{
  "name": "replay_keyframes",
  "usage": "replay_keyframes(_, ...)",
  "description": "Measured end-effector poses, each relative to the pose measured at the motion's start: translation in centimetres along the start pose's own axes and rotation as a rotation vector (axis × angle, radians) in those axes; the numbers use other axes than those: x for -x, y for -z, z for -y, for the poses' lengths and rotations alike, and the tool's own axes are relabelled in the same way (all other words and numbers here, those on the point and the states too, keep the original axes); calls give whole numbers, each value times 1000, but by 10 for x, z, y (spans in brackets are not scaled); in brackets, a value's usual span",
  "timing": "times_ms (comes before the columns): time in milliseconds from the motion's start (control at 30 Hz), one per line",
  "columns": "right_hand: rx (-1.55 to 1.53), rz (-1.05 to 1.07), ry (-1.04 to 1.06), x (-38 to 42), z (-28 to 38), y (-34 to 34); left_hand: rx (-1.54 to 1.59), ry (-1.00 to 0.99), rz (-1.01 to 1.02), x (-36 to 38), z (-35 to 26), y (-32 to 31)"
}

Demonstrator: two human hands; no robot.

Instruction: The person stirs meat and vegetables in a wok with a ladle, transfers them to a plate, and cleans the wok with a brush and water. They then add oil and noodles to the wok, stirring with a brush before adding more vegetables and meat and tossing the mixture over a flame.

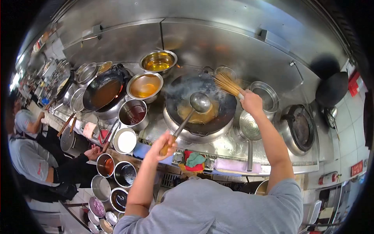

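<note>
My left hand is closed round the wooden handle of a metal ladle. The ladle's bowl is over the middle of a large dark wok, above cloudy brownish liquid. Steam rises from the wok. In my right hand is a bamboo whisk brush, gripped at its bound end, with its bristles pointing up and left over the wok's right rim. A perforated skimmer lies right of the wok, its handle towards me.
Left of the wok stand bowls of yellow and orange liquid, a pot of dark red liquid and another wok. Folded cloths lie along the front edge. Co-workers stand at the left. A covered burner is at right.
</note>
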State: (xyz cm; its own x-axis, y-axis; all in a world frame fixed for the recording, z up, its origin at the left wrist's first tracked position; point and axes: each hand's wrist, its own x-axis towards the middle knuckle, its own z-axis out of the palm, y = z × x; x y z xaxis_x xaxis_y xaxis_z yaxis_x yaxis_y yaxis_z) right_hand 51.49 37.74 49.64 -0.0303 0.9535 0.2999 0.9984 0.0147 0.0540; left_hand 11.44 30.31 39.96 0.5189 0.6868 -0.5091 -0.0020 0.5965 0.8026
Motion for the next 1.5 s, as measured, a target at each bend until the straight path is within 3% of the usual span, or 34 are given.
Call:
replay_keyframes(67, -19, 0, -2, 9, 5, 18, -559, 291, -155, 0, 5, 14)
replay_keyframes(100, -32, 0, 15, 14, 6, 27, -584, 298, -144, 8, 10, 16)
replay_keyframes(167, -43, -46, 18, 22, 4, 44, -1739, -405, -306, 27, 22, 15)
replay_keyframes(200, -47, -92, 49, 27, 2, 53, -1762, -413, -279, 22, 30, 19)
replay_keyframes(267, -72, -148, 9, 37, -1, 77, -1522, -649, -764, 2, 38, 27)
replay_keyframes(300, -86, -200, 1, 44, -2, 92, -1454, -281, -790, -3, 31, 26)
replay_keyframes(400, -163, -473, -13, 69, -16, 128, -1383, -189, -657, -37, 32, 65)
replay_keyframes(467, -276, -420, -127, 91, -19, 150, -1371, -253, -676, -41, 37, 54)
replay_keyframes(533, -691, -560, -281, 110, -33, 146, -1181, -339, -569, -56, 49, 51)
replay_keyframes(633, -693, -839, -258, 133, -49, 58, -1014, -446, -431, -77, 54, 24)
replay_keyframes(700, -488, -94, -477, 180, -73, 22, -909, -447, -320, -95, 57, 6)
replay_keyframes(767, -408, 189, -630, 229, -96, 19, -830, -384, -207, -109, 64, -2)
replay_keyframes(800, -454, 105, -685, 259, -112, 1, -837, -395, -184, -112, 53, -19)
replay_keyframes(867, -568, -65, -767, 323, -134, -17, -729, -140, 10, -77, 29, -77)
replay_keyframes(900, -562, -42, -903, 337, -127, 7, -646, -138, 138, -63, 17, -104)
replay_keyframes(933, -571, -121, -885, 353, -128, 14, -556, -144, 263, -56, 1, -136)
replay_keyframes(1033, -525, -127, -1087, 377, -125, 24, -271, 74, 453, -73, -32, -220)
replay_keyframes(1067, -518, -111, -1093, 380, -122, 24, -110, 174, 490, -94, -21, -239)
replay_keyframes(1133, -470, -206, -1189, 381, -113, 27, -254, 185, 442, -121, 31, -289)
replay_keyframes(1200, -564, -297, -1255, 385, -109, 14, -395, 27, 444, -120, 100, -334)
replay_keyframes(1233, -626, -292, -1298, 379, -103, 17, -391, -186, 480, -142, 170, -342)
replay_keyframes(1267, -691, -289, -1337, 370, -96, 20, -568, -213, 481, -133, 185, -357)
replay_keyframes(1300, -594, -336, -1233, 365, -89, 17, -527, -55, 573, -141, 207, -365)
replay_keyframes(1333, -507, -373, -1118, 359, -83, 11, -621, -22, 694, -155, 238, -364)
replay_keyframes(1367, -521, -358, -1045, 345, -74, 20, -576, 309, 679, -153, 235, -368)
replay_keyframes(1400, -577, -372, -912, 337, -70, 17, -627, 359, 863, -172, 252, -353)
replay_keyframes(1500, -694, -213, -716, 291, -53, 33, -803, 314, 923, -164, 200, -332)
